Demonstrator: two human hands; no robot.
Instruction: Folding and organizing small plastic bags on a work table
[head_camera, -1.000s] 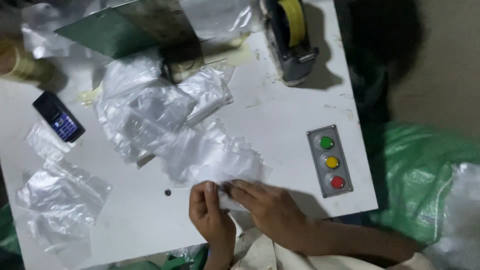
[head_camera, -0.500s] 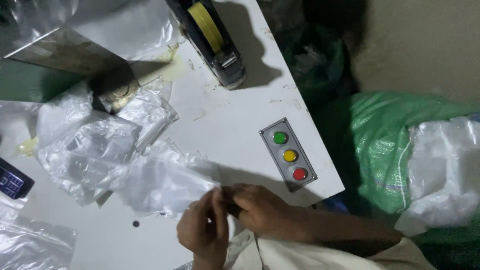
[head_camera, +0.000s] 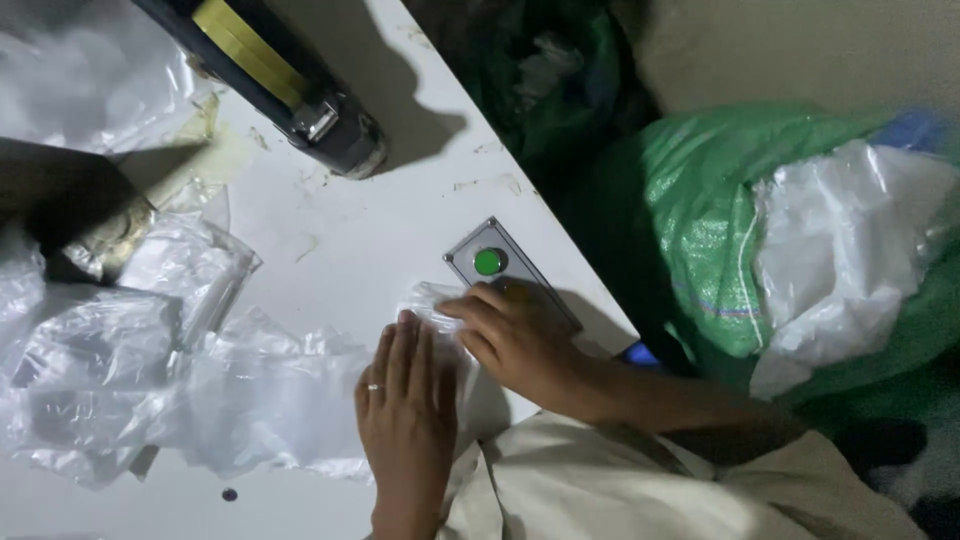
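Clear plastic bags on a white table, a green sack beside it

A heap of crumpled clear plastic bags (head_camera: 150, 390) covers the white table (head_camera: 350, 230)'s left part, reaching toward its near edge; off its right edge stands a green woven sack (head_camera: 720, 210) holding white plastic bags (head_camera: 850, 240).

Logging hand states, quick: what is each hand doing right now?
Left hand: open, flat, palm down on the small clear plastic bag.
Right hand: fingers pressing the same bag's edge; no grip visible.
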